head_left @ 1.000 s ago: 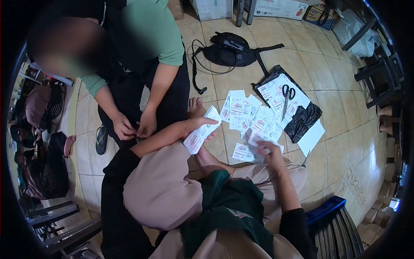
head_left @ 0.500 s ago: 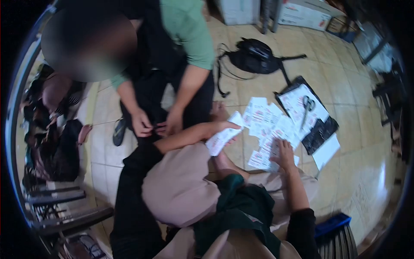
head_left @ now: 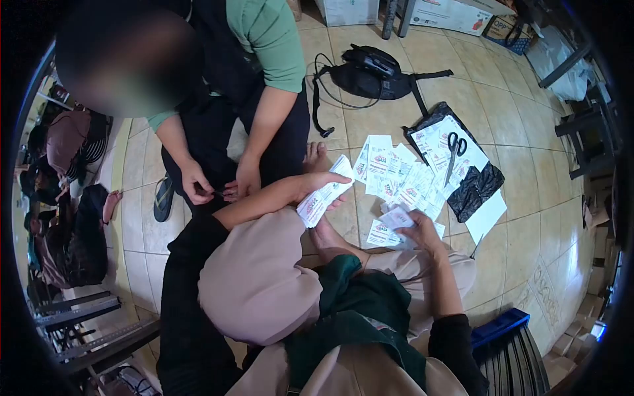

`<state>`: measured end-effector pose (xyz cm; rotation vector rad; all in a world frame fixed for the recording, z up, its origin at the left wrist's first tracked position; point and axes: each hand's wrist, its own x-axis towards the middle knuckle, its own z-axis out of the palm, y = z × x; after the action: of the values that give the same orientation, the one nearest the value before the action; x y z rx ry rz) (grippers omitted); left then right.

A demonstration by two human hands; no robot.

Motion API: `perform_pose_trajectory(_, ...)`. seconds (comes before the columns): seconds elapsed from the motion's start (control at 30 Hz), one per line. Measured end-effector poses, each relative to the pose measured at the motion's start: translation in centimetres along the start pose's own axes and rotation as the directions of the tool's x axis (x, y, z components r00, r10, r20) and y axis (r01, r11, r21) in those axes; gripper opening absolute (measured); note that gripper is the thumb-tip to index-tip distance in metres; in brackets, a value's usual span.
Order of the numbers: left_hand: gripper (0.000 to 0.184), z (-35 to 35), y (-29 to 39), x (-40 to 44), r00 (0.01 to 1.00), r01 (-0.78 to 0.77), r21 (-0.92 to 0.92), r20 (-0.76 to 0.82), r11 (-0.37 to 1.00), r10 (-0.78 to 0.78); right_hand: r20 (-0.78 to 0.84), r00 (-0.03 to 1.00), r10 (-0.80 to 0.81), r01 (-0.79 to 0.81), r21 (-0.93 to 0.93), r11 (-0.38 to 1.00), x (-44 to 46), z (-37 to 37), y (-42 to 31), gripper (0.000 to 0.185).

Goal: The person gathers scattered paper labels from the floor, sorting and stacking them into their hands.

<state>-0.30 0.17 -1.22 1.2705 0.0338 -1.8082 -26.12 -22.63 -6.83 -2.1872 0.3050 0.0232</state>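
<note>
The spread of printed slips (head_left: 389, 166), lying loosely overlapped on the tiled floor (head_left: 528, 178), serves as the landmark for all positions. To its left, the left hand (head_left: 317, 183) holds a thick stack of slips (head_left: 325, 200), thumb pressed across the upper face and fingertips showing at the far edge. Over the near edge of the spread, the right hand (head_left: 422, 231) grips a loose slip (head_left: 397, 218) between thumb and fingers (its print is too faint to read, and contact with the papers beneath cannot be judged). At the right side of the spread, black-handled scissors (head_left: 453, 156) rest on white printed paper, which lies upon black plastic (head_left: 474, 191); a plain white sheet (head_left: 489, 216) extends beyond the plastic, farther right of the spread. Above the spread lies a black waist bag (head_left: 362, 78) with its straps trailing. Left of the spread sits a second person in green sleeves (head_left: 271, 43), whose hands (head_left: 248, 177) are close together.
</note>
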Motion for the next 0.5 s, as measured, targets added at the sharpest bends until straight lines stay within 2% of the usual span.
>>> perform_pose_trajectory(0.03, 0.037, 0.1, 0.0, -0.2, 1.000, -0.009, -0.017, 0.003, 1.000, 0.009, 0.066, 0.995, -0.080, 0.075, 0.073, 0.994, -0.2, 0.3, -0.3, 0.034)
perform_pose_trajectory(0.07, 0.037, 0.2, 0.1, -0.3, 1.000, -0.006, -0.021, 0.027, 1.000, 0.007, 0.094, 0.987, -0.127, 0.130, -0.025, 0.991, -0.6, 1.6, 0.4, 0.032)
perform_pose_trajectory(0.1, 0.037, 0.2, 0.1, -0.4, 1.000, -0.005, -0.020, 0.029, 1.000, 0.005, 0.132, 0.987, -0.087, 0.099, -0.087, 0.991, -1.2, 2.4, -0.5, 0.036)
perform_pose_trajectory(0.17, 0.037, 0.4, 0.1, -0.4, 1.000, -0.001, -0.001, -0.014, 1.000, 0.001, 0.131, 0.990, -0.045, 0.103, -0.473, 0.875, -1.3, 4.1, -1.2, 0.048)
perform_pose_trajectory(0.2, 0.037, 0.4, 0.1, -0.3, 1.000, -0.001, -0.002, -0.011, 1.000, 0.001, 0.132, 0.990, -0.043, 0.101, -0.475, 0.874, -1.4, 4.3, -1.4, 0.048)
perform_pose_trajectory(0.27, 0.038, 0.4, 0.1, -0.3, 0.999, -0.009, 0.021, -0.048, 1.000, 0.010, 0.103, 0.994, -0.030, 0.082, -0.557, 0.826, -1.3, 4.4, -1.9, 0.061)
perform_pose_trajectory(0.5, 0.041, 0.2, 0.1, -0.3, 0.999, -0.008, 0.046, -0.050, 0.999, 0.011, 0.110, 0.994, 0.023, 0.037, -0.510, 0.860, -1.0, 4.4, -1.8, 0.063)
